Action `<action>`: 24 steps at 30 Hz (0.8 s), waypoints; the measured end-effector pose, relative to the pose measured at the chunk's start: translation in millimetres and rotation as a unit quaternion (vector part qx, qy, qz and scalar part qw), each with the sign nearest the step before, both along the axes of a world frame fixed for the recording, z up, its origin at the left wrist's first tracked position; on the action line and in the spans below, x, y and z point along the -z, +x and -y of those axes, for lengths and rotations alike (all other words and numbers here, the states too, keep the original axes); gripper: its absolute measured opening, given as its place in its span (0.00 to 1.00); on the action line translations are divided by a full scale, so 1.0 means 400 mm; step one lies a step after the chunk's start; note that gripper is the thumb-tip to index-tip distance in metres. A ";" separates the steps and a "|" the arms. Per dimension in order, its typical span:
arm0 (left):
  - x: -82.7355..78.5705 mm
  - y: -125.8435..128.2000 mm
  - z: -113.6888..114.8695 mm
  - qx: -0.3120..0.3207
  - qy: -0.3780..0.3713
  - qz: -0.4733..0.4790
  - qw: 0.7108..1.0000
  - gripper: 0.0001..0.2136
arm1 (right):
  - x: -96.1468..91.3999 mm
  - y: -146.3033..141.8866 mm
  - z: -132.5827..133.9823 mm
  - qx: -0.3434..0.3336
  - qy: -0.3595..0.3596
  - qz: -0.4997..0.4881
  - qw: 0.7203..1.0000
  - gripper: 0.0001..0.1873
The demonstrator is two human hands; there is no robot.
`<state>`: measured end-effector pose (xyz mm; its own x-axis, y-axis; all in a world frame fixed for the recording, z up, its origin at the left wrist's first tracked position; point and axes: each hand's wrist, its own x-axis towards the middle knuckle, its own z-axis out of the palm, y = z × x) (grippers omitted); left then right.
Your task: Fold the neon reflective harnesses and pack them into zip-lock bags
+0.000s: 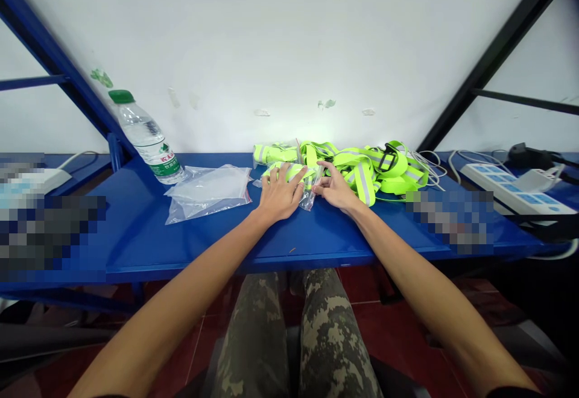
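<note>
My left hand [279,194] lies over a folded neon-yellow reflective vest [289,172], its fingers spread across the fabric. A clear plastic bag [309,198] sits around or under the vest's right end, and my right hand [335,188] pinches that bag's edge between its fingertips. Just behind my right hand is a tangled heap of neon-yellow reflective vests [362,167] with grey stripes and black buckles. Both hands rest near the far side of a blue metal table [289,235].
A flat stack of clear plastic bags [208,193] lies left of my hands. Behind it stands a green-capped water bottle [147,135]. White cables [429,166] trail to a white power strip [515,190] at right. A white wall rises behind the table; blurred patches hide both table ends.
</note>
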<state>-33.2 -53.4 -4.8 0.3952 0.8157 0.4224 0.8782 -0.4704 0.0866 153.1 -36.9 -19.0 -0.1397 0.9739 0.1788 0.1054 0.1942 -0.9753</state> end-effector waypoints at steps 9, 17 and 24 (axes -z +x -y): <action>-0.002 0.015 0.007 -0.040 0.010 0.010 0.999 0.25 | -0.002 0.000 0.018 0.002 -0.005 0.050 0.999 0.51; 0.003 0.018 0.008 -0.046 0.010 0.021 0.999 0.25 | 0.005 -0.006 0.015 -0.033 0.016 0.039 0.999 0.52; 0.006 0.017 0.003 -0.059 0.012 0.036 0.998 0.26 | 0.000 -0.011 0.034 -0.048 0.030 0.080 0.995 0.55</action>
